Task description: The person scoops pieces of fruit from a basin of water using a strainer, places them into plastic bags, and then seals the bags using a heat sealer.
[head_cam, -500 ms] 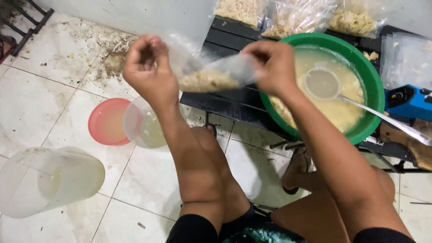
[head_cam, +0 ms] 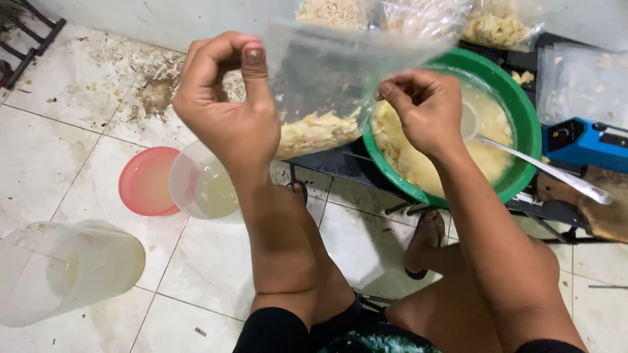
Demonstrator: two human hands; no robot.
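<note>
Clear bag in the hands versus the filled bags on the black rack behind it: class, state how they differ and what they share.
The clear bag is held up by the left hand and right hand; the filled bags lie on the black rack. The held bag is filled only at the bottom; the others look fuller. Both are transparent plastic holding pale yellowish pieces.

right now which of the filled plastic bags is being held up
The clear plastic bag of pale food pieces pinched between left hand and right hand; the others lie on the dark bench.

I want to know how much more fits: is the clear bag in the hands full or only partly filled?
Partly filled. The clear bag holds pale chunks only along its bottom; the upper part, held between the left hand and right hand, looks see-through.
</note>
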